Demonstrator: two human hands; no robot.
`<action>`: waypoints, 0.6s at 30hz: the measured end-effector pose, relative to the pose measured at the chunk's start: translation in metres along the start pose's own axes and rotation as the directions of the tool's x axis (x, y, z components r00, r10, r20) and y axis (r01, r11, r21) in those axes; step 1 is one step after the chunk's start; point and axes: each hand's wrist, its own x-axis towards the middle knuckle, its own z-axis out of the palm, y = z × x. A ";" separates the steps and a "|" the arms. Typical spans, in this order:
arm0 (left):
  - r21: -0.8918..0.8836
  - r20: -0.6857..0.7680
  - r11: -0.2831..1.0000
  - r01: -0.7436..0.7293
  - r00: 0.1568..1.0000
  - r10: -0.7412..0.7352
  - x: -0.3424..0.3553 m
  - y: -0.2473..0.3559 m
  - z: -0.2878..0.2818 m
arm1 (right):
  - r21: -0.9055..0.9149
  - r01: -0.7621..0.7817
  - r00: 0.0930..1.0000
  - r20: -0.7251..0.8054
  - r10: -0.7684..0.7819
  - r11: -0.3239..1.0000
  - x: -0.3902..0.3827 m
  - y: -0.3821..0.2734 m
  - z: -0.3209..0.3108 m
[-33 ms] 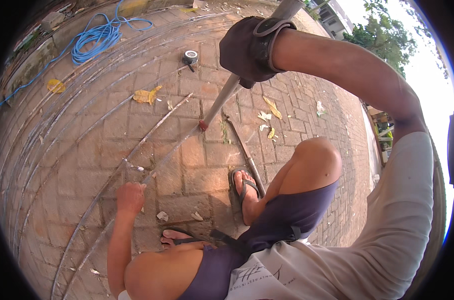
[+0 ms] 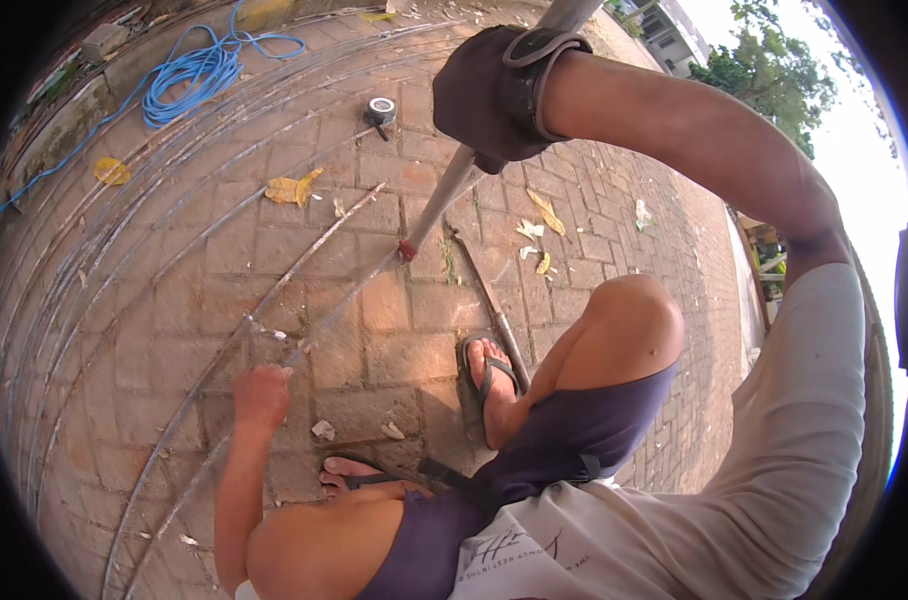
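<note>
1. the brick paving point(image 2: 614, 245) has its most open room to the right, beyond the person's right knee point(image 2: 636, 320); on the left, many long thin rods point(image 2: 104, 240) curve across it, leaving little bare space.
2. at the far left a low kerb point(image 2: 84, 112) edges the ground, and a coiled blue rope point(image 2: 189, 92) lies near it.
3. the near side is bounded by the person's own bent legs, with both feet in dark flip-flops; a rusty bar point(image 2: 485, 290) lies on the bricks, its near end just beside the right foot point(image 2: 496, 400).
4. the left hand point(image 2: 261, 395), bare, has its grip clenched around a thin rod point(image 2: 362, 288), which runs from the fist toward the far right.
5. the right hand point(image 2: 494, 97), in a dark glove with a wrist strap, has its grip wrapped around a thick metal pipe point(image 2: 441, 207), held tilted, with its reddish lower end meeting the rod.
6. another rod point(image 2: 314, 248) lies just left of the held one.
7. a round tape measure point(image 2: 380, 108) sits far off, left of the glove, and a yellow leaf point(image 2: 294, 190) lies nearer.
8. at the far right stand a building point(image 2: 666, 42) and green trees point(image 2: 764, 85).
</note>
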 end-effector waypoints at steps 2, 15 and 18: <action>0.138 -0.121 0.990 -0.003 0.992 0.020 0.009 0.027 -0.033 | -0.033 0.026 0.998 -0.061 -0.028 0.999 -0.003 -0.005 0.008; -0.864 -0.282 0.272 -0.423 0.855 0.435 0.208 0.250 -0.372 | -0.020 0.028 0.881 -0.471 -0.034 0.999 -0.018 -0.027 0.092; -0.939 -0.229 0.155 -0.308 0.892 0.389 0.222 0.261 -0.359 | 0.097 0.009 0.727 -0.684 0.060 0.995 0.003 -0.038 0.136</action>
